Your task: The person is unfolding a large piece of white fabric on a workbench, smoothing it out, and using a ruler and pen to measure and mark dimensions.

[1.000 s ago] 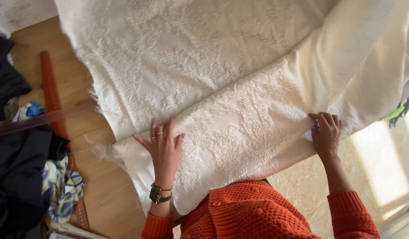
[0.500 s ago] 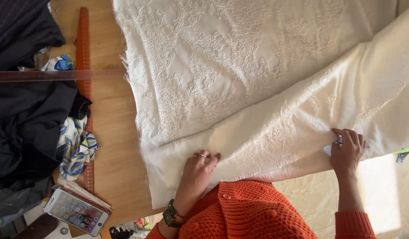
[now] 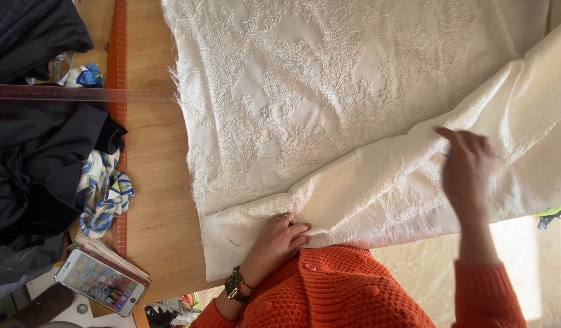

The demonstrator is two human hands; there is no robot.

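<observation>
A large cream fabric (image 3: 329,91) with a raised floral pattern lies spread over the wooden table (image 3: 153,200). Its near part is folded over into a long band (image 3: 384,188) that runs up to the right. My left hand (image 3: 279,240), with a ring and a green wristwatch, rests at the band's near edge with its fingers curled into the fold. My right hand (image 3: 469,170) is blurred over the band farther right. A thin bluish stick shows at both sides of its fingers. My orange knitted sweater (image 3: 335,291) fills the bottom edge.
Left of the fabric, a long orange-brown ruler (image 3: 117,127) is crossed by a dark red ruler (image 3: 80,93). A heap of black cloth (image 3: 37,146) and a blue-patterned scarf (image 3: 104,197) lie at the left edge. A smartphone (image 3: 101,283) rests on a notebook.
The view has shifted so the fabric sits farther right. My left hand went from flat on the band to curled at its near edge. My right hand rose from the fold and moved.
</observation>
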